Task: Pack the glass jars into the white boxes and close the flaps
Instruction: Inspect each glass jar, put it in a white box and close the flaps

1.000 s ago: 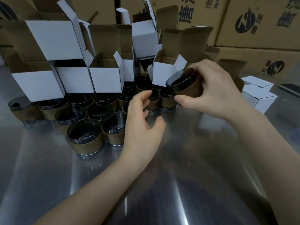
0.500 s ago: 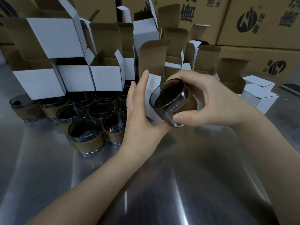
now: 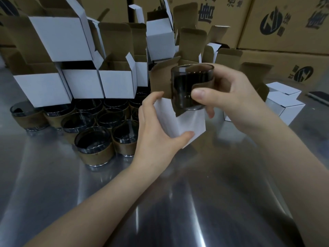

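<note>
The left hand (image 3: 156,129) curls round an open white box (image 3: 185,127), thumb on its near corner. The right hand (image 3: 235,98) grips a glass jar (image 3: 187,86) between thumb and fingers, just above the box mouth. Best to steady the box, spread the brown flaps (image 3: 160,81) clear and lower the jar base first

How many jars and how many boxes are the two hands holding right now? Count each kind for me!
Glass jar: 1, in the right hand.
White box: 1, flaps open, in the left hand.
Total: 2 things held.
</note>
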`<state>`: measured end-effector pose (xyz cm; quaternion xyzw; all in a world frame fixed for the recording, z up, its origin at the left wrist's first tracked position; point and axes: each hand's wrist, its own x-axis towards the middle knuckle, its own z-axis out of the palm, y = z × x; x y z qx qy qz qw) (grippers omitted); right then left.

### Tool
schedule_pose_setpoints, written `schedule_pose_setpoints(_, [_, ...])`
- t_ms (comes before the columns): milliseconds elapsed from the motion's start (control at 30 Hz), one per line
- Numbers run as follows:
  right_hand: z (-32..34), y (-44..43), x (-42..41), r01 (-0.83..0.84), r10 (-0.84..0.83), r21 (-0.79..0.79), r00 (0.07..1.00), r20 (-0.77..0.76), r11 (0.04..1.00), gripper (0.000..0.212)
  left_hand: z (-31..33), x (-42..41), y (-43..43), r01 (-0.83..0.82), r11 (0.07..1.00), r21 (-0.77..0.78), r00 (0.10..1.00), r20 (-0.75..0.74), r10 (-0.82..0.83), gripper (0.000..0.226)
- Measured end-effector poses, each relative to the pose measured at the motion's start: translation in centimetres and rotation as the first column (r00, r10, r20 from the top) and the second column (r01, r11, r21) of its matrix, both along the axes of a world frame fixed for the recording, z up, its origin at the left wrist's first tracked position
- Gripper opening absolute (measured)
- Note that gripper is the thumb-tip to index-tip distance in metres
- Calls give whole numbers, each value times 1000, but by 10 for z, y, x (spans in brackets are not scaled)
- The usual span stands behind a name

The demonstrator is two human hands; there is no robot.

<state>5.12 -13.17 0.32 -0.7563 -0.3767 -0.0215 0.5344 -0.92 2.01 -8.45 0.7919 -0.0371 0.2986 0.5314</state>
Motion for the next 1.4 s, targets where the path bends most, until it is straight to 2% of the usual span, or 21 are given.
schedule_pose_setpoints(167, [-8,5,4,178,-178,14,984,9,984,43,-7,2,-2,-42,994,103,999,-4,43,94])
schedule_pose_setpoints(233, [-10,7,4,222,-221,-17,974,47,975,50,-10,2,-3,-38,984,173,999,3,38,93])
schedule_pose_setpoints(333, [-8,6,3,244,-231,-134,967,109,960,71,-14,2,-7,-22,974,224,1000,13,20,92])
schedule_pose_setpoints(600, [-12,8,7,282,-253,-246,957,143,927,85,-17,3,-9,-59,970,237,998,10,59,91])
schedule_pose_setpoints(667, [-11,7,7,298,-266,-276,952,150,914,80,-19,4,-8,-46,973,227,999,16,44,94])
schedule_pose_setpoints(800, [-9,7,6,342,-252,-344,926,282,874,58,-21,5,-8,-33,974,222,999,22,29,99])
schedule_pose_setpoints(900, [-10,8,9,365,-248,-403,917,314,839,54,-22,5,-8,-47,966,254,999,24,42,97])
schedule_pose_setpoints(1167, [-12,8,11,323,-227,-575,945,235,752,52,-20,4,-9,-77,940,331,997,17,76,96])
schedule_pose_setpoints(1400, [-4,10,11,140,-221,-639,974,-49,757,45,-19,4,-11,-55,941,335,997,-26,67,97])
